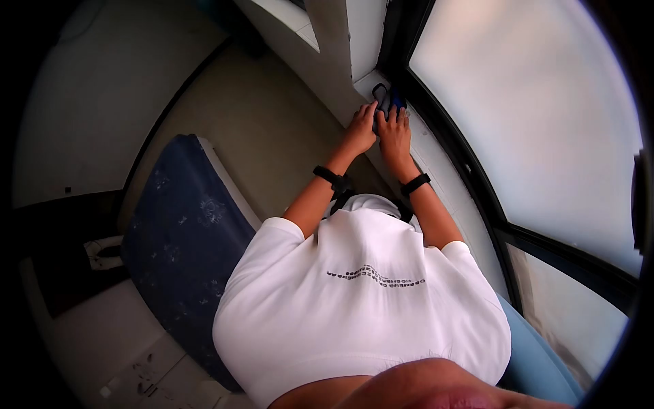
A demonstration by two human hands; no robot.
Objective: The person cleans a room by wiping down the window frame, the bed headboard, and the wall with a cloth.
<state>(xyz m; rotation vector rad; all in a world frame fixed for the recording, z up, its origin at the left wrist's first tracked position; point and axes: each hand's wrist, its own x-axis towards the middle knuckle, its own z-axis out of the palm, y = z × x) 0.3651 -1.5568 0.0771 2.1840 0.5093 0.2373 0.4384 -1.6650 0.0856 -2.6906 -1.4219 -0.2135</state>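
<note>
Both hands are at a small dark grey and blue item [380, 93] on the white window ledge, at the upper middle of the head view. It has a dark rounded loop at its far end, and a bright blue part shows on its right side; its exact kind I cannot make out. My left hand [362, 129] has its fingers closed against the item's left side. My right hand [394, 135] lies over its near right part, thumb and fingers bent around it. The hands cover much of the item. Black bands circle both wrists.
A black-framed frosted window [531, 102] runs along the right, beside the white ledge [439, 146]. On the left stands a dark blue patterned mattress or cushion [184, 238]. Brown floor [252, 116] lies between it and the wall. A blue-grey surface [538, 354] shows at the lower right.
</note>
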